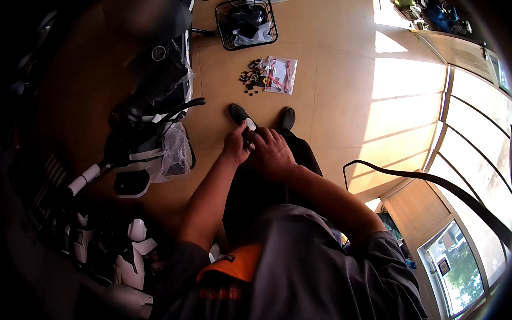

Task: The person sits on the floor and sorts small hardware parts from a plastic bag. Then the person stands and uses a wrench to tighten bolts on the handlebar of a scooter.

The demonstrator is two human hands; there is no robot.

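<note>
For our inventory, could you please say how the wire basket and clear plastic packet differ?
The wire basket is black; the clear plastic packet shows red and white. The basket looks larger than the packet. The basket has raised sides; the packet lies flat. Both rest on the tan floor.

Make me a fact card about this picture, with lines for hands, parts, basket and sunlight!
Hands: left hand and right hand close together, fingers bent; anything held is unclear
Parts: small, black, on the floor, beside a clear bag with red pieces
Basket: black, with dark things and clear plastic inside
Sunlight: bright patches on the floor
</note>
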